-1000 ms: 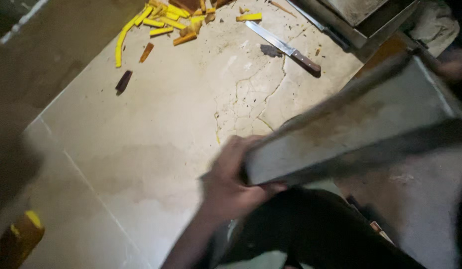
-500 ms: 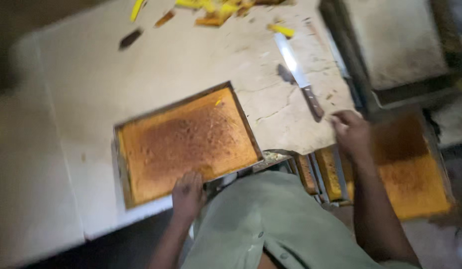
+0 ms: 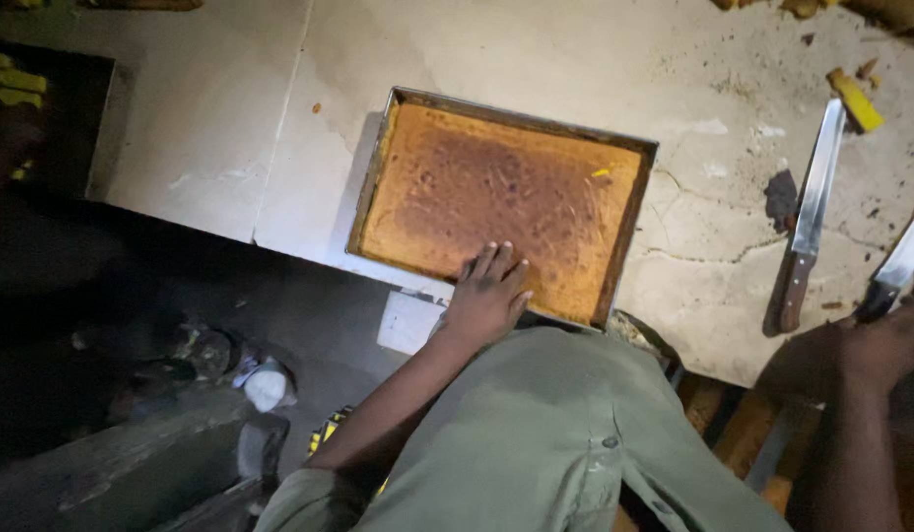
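Hands, tray and knives, listed outward from the rectangular metal tray (image 3: 378, 167) as landmark.

1. Left hand (image 3: 488, 296): lies flat with fingers spread on the orange-brown baked slab (image 3: 496, 192), at the tray's near edge. It grips nothing.
2. Right hand (image 3: 885, 345): off the tray's near right corner, fingers closed around the handle of a knife (image 3: 905, 261) whose blade points up and away.
3. Tray: sits on the pale, cracked stone surface (image 3: 220, 128), its near long edge at or slightly past the surface's front edge; the exact overhang cannot be told.
4. Second knife (image 3: 807, 217), wooden handle: lies loose on the surface to the right of the tray, well clear of both hands.
5. Yellow scrap (image 3: 855, 99) and crumbs: beyond the second knife, far right of the tray.

Risks, as judged:
- Downward pressure from the left hand at the near edge may tip or slide the tray off the front.
- The spread fingers rest on the slab itself; a blade brought in close alongside could nick them.
- The held blade could knock the loose knife if the right hand swings across.
- Dim light makes edges hard to judge.
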Motion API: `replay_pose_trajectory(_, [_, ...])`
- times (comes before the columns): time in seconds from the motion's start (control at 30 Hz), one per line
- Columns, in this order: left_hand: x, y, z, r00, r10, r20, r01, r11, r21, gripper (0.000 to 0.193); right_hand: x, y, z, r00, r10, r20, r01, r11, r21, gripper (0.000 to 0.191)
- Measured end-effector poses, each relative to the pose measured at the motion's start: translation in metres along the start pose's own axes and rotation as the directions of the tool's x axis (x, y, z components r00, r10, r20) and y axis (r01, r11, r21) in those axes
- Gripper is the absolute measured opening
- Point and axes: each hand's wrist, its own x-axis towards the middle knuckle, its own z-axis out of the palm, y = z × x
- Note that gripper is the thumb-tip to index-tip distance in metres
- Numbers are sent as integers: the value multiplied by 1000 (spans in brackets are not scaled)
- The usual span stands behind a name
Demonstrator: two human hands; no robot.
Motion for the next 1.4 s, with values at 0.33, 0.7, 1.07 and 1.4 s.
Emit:
replay_pose_trajectory(0.33, [71, -178, -16, 981, -81, -178, 61, 991, -115, 40, -38, -176, -78, 828, 199, 524, -440, -348, 828, 6])
replay_pose_trajectory(0.7, [115, -312, 3, 893, -410, -187, 387, 910, -149, 55, 29, -414, -64, 722, -474, 503, 238, 854, 463, 79])
replay_pose_trajectory(1.07, [107, -309, 2, 870, -446, -211, 402, 889, -220, 47, 151, -633, -62, 67, -966, 252, 905, 165, 392, 75])
replay_pose_trajectory(1.4, [112, -293, -33, 849, -510, -139, 484, 856, -182, 35, 132, -537, -104, 264, -666, 697, 890, 446, 89, 85])
